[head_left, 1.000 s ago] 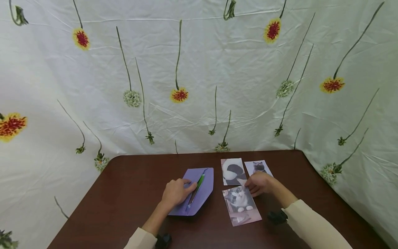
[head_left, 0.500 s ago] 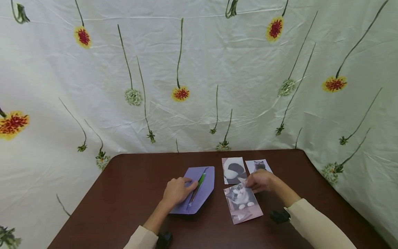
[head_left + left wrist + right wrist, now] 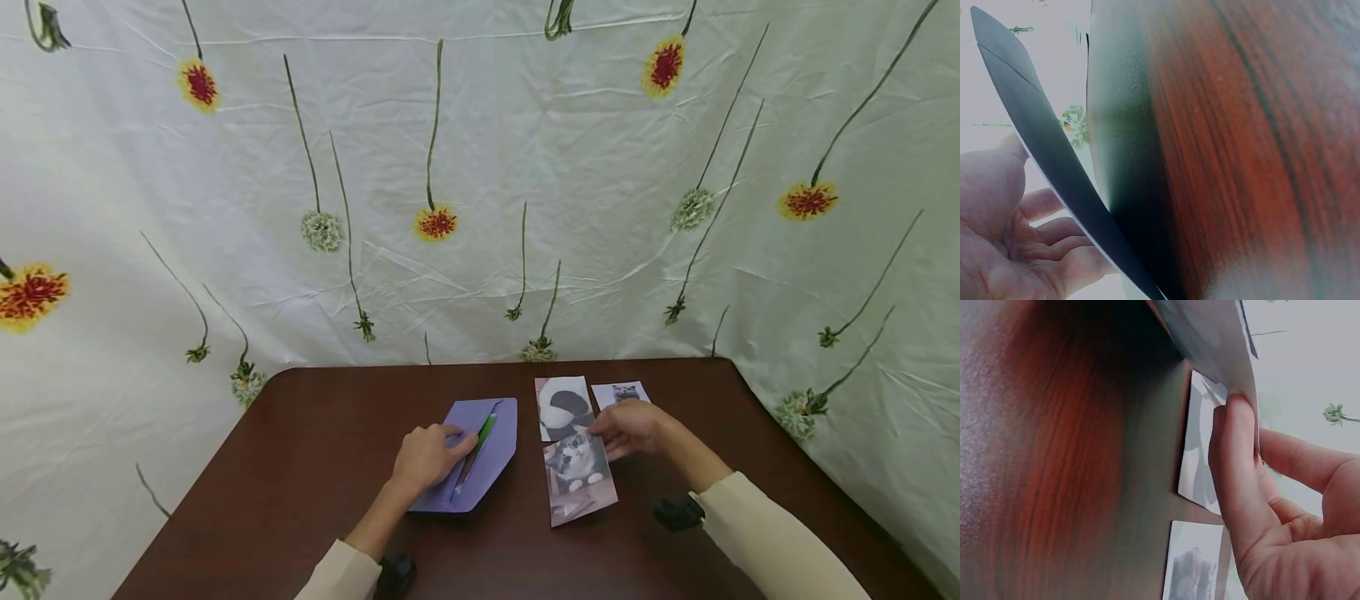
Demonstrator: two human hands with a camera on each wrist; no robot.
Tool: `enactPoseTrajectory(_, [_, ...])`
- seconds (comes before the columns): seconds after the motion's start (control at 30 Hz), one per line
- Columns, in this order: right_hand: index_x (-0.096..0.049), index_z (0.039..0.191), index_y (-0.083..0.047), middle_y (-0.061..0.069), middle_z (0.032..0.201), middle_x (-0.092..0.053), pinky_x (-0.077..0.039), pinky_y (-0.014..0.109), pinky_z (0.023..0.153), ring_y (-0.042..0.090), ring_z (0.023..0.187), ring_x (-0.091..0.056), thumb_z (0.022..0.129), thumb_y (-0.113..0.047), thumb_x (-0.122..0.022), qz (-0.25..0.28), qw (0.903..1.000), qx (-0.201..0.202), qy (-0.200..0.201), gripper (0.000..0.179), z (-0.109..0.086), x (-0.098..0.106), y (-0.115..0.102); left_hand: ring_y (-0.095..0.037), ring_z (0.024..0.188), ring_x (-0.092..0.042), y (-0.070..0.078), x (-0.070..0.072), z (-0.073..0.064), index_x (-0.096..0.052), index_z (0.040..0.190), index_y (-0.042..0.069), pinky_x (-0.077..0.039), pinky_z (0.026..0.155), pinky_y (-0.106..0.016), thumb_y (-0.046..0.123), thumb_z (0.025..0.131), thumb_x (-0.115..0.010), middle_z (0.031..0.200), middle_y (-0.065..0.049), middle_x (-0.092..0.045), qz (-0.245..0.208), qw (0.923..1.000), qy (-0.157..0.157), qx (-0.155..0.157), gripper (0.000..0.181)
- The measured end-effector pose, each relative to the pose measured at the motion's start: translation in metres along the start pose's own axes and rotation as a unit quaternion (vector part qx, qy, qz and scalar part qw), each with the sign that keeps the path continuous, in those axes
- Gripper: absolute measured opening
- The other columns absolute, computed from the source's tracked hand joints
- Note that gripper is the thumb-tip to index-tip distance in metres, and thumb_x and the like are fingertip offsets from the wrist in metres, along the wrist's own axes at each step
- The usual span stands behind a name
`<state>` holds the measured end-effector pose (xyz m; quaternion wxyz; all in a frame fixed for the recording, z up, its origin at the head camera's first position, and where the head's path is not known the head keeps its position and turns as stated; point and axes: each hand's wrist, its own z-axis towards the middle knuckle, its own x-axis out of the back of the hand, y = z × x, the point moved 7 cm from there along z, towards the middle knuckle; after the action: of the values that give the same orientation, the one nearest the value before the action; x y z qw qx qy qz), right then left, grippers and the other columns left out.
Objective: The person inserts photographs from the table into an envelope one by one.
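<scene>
In the head view, my left hand (image 3: pixel 425 456) holds a lilac paper envelope (image 3: pixel 498 454), thumb and index finger at its opening. A narrow green strip (image 3: pixel 486 432) shows inside the opening. The left wrist view has the envelope (image 3: pixel 1054 150) standing tilted, its edge between thumb and fingers. My right hand (image 3: pixel 628 425) pinches the upper right corner of a photo card (image 3: pixel 576 479) with a grey-and-white cat on it. That card tilts up off the table in the right wrist view, thumb and index finger (image 3: pixel 1235 450) on opposite faces.
Behind the held card lies a black-and-white photo card (image 3: pixel 564 407). A second card (image 3: pixel 621 393), picturing a grey cat, lies to its right, partly hidden by my right hand. The dark wooden table (image 3: pixel 322 450) ends at a flower-print cloth (image 3: pixel 480 150).
My right hand has lifted the cat card and drawn it slightly away from me, so it now overlaps the card behind. My left hand and the envelope have stayed put.
</scene>
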<state>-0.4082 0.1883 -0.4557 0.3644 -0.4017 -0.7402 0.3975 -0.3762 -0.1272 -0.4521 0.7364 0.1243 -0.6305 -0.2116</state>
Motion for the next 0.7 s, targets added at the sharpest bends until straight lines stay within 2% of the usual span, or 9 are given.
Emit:
enactPoseTrajectory(0.23, [-0.065,0.099,0.000,0.011,0.088,-0.070,-0.062,0.036,0.071,0.017,0.072,-0.071,0.096,-0.007,-0.060,0.011,0.9997,0.011,-0.022,0.010,-0.002,-0.004,-0.010,-0.036,0.094,-0.072,0.000,-0.001,0.000,-0.078,0.116,0.011,-0.057,0.077,-0.047,0.051,0.094,-0.064,0.114,-0.017,-0.075,0.006,1.0000,0.001,-0.001,0.048])
enactPoseTrajectory(0.7, [-0.063,0.098,0.001,0.009,0.081,-0.069,-0.061,0.031,0.064,0.014,0.062,-0.069,0.098,-0.006,-0.058,0.030,0.9985,0.044,-0.010,0.009,-0.004,-0.008,-0.040,-0.033,0.089,-0.072,0.000,-0.001,0.001,-0.078,0.117,0.011,-0.057,0.076,-0.046,0.052,0.094,-0.064,0.114,-0.017,-0.075,0.010,0.9999,-0.006,0.005,0.049])
